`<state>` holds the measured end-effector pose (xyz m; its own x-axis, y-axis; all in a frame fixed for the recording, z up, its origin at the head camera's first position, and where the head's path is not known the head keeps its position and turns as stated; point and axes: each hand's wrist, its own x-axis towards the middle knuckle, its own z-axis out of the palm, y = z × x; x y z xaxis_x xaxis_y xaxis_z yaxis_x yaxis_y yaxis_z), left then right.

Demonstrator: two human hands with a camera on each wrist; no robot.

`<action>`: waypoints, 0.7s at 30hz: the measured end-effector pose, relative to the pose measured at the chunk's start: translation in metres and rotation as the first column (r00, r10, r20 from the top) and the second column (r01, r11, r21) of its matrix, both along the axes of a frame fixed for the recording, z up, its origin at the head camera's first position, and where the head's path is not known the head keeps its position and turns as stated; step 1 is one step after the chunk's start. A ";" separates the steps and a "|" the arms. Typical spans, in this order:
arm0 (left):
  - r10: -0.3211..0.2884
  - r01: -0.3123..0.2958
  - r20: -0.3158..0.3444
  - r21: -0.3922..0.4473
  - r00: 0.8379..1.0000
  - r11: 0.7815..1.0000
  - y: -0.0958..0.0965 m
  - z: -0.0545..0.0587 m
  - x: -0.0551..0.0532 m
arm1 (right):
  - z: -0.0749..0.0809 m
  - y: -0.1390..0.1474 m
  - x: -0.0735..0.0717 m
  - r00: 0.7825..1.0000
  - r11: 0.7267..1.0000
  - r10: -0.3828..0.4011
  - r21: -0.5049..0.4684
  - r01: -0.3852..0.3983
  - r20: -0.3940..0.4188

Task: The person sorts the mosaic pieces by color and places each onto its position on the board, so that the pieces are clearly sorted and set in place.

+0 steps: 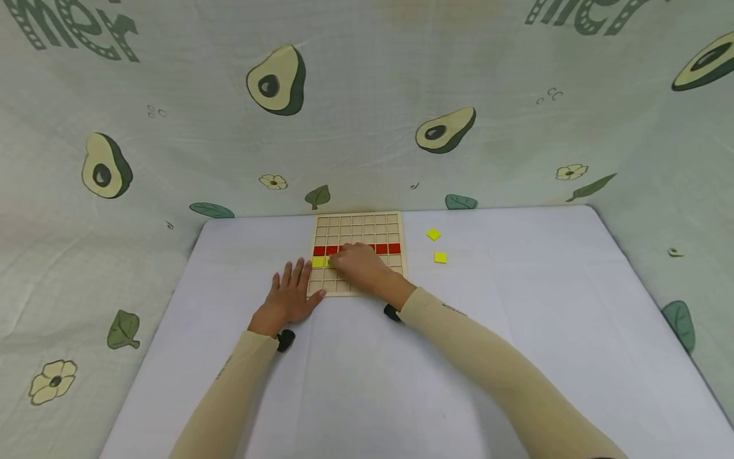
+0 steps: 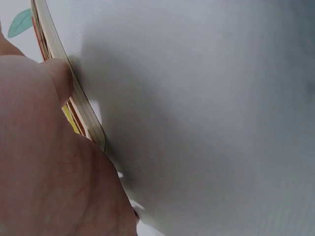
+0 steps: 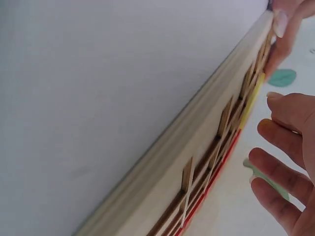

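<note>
A wooden grid board [image 1: 401, 224] lies flat on the white table. A row of red tiles [image 1: 394, 248] crosses it, partly hidden by my right hand. Just below that row at the left sit yellow tiles [image 1: 318, 262]. My left hand [image 1: 289, 296] lies with fingers spread at the board's left edge, its thumb at the lower left corner. Over the board is my right hand [image 1: 364, 268], fingertips right at the second yellow tile. In the right wrist view its fingers [image 3: 283, 177] are loosely bent and apart, with no tile seen between them.
Two loose yellow tiles, one turned like a diamond [image 1: 433, 234] and one square-on [image 1: 440, 257], lie right of the board. Behind the table [image 1: 516, 287] hangs a cloth [image 1: 355, 76] printed with avocados. Each wrist wears a small black device [image 1: 285, 340].
</note>
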<state>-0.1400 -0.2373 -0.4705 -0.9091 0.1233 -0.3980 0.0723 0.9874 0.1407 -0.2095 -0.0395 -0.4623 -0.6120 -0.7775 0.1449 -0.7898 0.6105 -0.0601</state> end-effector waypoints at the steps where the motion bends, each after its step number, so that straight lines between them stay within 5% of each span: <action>1: 0.001 -0.001 -0.001 0.007 1.000 1.000 0.000 0.000 -0.001 | 0.001 0.004 0.001 1.000 1.000 -0.006 -0.013 0.007 0.014; 21: 0.010 -0.010 0.010 0.038 1.000 0.999 0.000 0.002 -0.001 | 0.005 0.128 0.017 0.978 0.965 -0.196 -0.163 0.205 0.069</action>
